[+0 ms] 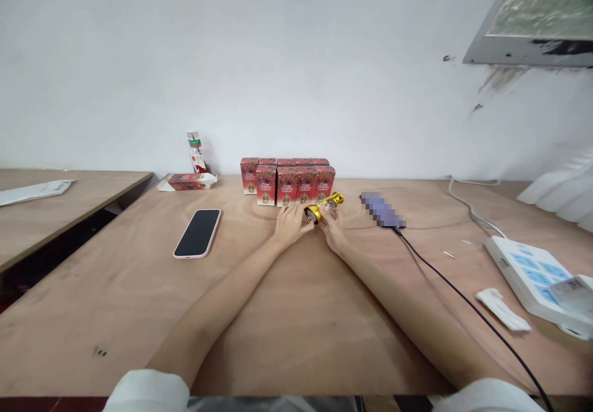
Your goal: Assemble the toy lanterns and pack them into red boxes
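A small gold-capped bottle [325, 207] lies tilted between my two hands, just in front of several red boxes [287, 181] standing in rows at the back of the table. My right hand [332, 227] has its fingers closed on the bottle from below and right. My left hand [291, 222] rests at the bottle's gold end, its fingers curled against it, also close to the front red boxes.
A dark phone in a pink case [197, 233] lies left of my hands. A blurred device [382, 209] with a black cable [467, 304] sits to the right. A white power strip [532, 276] is far right. An opened red box [188, 181] lies back left on the wooden table [259, 319].
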Action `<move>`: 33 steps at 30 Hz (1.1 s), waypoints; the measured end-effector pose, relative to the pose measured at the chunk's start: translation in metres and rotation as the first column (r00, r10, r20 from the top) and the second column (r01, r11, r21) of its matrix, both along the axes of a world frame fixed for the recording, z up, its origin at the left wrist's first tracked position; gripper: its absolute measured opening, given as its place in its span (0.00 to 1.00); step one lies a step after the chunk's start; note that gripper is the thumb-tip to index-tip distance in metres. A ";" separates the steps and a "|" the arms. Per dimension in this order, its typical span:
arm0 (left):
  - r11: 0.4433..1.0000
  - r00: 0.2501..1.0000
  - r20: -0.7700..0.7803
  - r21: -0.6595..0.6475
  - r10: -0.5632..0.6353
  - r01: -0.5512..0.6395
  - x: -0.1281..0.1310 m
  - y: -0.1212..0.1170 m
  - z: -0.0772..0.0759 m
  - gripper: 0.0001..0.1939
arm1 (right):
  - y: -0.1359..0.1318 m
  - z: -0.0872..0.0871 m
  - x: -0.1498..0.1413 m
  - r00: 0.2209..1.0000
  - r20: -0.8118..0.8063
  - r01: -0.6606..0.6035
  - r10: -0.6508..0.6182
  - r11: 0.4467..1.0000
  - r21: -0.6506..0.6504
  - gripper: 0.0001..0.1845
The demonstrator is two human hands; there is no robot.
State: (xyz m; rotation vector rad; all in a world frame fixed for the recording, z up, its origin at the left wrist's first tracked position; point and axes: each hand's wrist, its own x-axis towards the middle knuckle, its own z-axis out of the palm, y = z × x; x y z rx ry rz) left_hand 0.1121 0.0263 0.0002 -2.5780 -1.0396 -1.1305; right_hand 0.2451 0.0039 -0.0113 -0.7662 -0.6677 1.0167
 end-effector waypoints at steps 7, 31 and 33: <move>0.999 0.999 0.032 -0.021 0.038 -0.038 0.000 -0.003 -0.001 0.17 | -0.003 0.001 -0.004 0.999 0.042 0.022 -0.022 1.000 -0.008 0.27; 0.990 0.992 0.085 -0.103 -0.092 0.100 0.002 -0.003 -0.004 0.25 | 0.000 -0.004 0.000 0.987 0.079 0.145 -0.143 0.989 -0.012 0.26; 0.988 0.992 0.079 -0.119 -0.093 0.102 0.002 -0.003 -0.004 0.26 | 0.001 -0.004 0.002 0.990 0.073 0.121 -0.119 0.993 -0.011 0.26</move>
